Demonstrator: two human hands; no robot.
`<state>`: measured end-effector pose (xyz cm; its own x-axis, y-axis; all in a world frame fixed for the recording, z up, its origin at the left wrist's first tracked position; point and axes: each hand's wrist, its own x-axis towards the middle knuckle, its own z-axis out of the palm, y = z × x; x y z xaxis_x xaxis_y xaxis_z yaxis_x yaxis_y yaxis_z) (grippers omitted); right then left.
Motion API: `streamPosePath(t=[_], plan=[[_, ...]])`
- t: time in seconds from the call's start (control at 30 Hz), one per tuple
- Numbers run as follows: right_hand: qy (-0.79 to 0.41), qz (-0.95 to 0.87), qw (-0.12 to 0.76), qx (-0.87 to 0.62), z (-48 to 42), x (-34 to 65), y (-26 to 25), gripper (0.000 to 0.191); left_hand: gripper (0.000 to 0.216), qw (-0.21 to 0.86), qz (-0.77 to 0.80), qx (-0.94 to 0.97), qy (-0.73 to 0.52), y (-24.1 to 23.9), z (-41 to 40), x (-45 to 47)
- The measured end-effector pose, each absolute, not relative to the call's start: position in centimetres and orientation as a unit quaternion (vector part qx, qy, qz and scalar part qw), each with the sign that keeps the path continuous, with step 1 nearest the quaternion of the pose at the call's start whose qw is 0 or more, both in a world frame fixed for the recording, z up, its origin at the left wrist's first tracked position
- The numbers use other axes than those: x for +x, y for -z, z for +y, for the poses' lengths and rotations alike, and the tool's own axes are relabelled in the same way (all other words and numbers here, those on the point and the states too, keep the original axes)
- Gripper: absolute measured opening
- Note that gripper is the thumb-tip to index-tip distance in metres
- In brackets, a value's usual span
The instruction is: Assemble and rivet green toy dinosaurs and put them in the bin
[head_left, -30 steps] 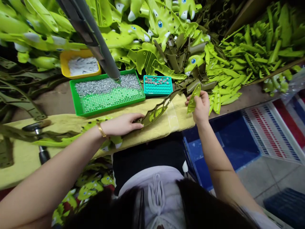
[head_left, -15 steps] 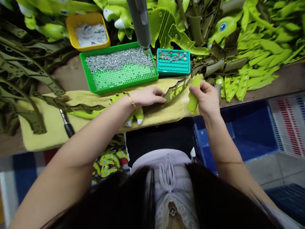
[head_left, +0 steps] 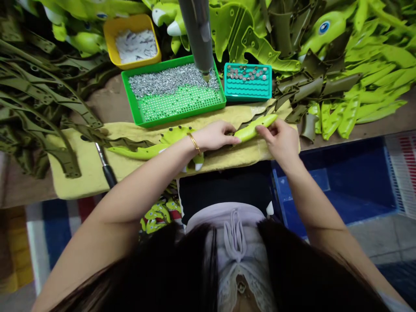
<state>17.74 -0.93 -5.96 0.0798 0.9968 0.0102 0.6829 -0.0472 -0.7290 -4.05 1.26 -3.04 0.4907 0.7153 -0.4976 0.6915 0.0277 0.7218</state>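
A long lime-green plastic toy shell piece (head_left: 254,129) lies lengthwise over a thin brown plastic frame on the yellow cloth (head_left: 212,162). My right hand (head_left: 282,141) is closed on it near its right end, thumb along the near side. At its left end, the thumb and fingers of my left hand (head_left: 217,135) pinch the tip and the brown part beneath. Under my left wrist is a green dinosaur toy body (head_left: 136,151) with dark spikes and white-tipped feet, partly hidden by my forearm.
A power screwdriver (head_left: 199,39) hangs over the green tray (head_left: 132,108) of screws. Beside it stand a teal tray (head_left: 248,96) of small discs and a yellow tub (head_left: 110,51). Brown parts (head_left: 61,112), green shells (head_left: 377,69), a black-handled tool (head_left: 108,174) and a blue crate (head_left: 354,182) surround the cloth.
My right hand has turned the green shell piece from upright to lengthwise and laid it over the brown frame. My left fingers now hold its left end. The view has shifted slightly.
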Motion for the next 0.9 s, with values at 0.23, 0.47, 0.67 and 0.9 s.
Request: streamPosePath(t=[0.23,0.47,0.67,0.9], plan=[[-0.117,-0.898,0.144,-0.4,0.2,18.5,5.3,0.051,0.034,0.538,0.493,0.683,-0.024,2.9,1.2,-4.1],[-0.144,-0.896,0.186,-0.377,0.7,17.7,7.3,0.045,0.035,0.589,0.481,0.648,-0.045,3.5,1.5,-4.6],[-0.148,-0.891,0.212,-0.373,0.4,17.6,7.9,0.04,0.03,0.603,0.494,0.624,-0.057,3.7,1.5,-4.4],[-0.164,-0.887,0.217,-0.373,0.5,17.8,7.9,0.039,0.03,0.626,0.493,0.602,-0.05,3.9,1.6,-4.5]])
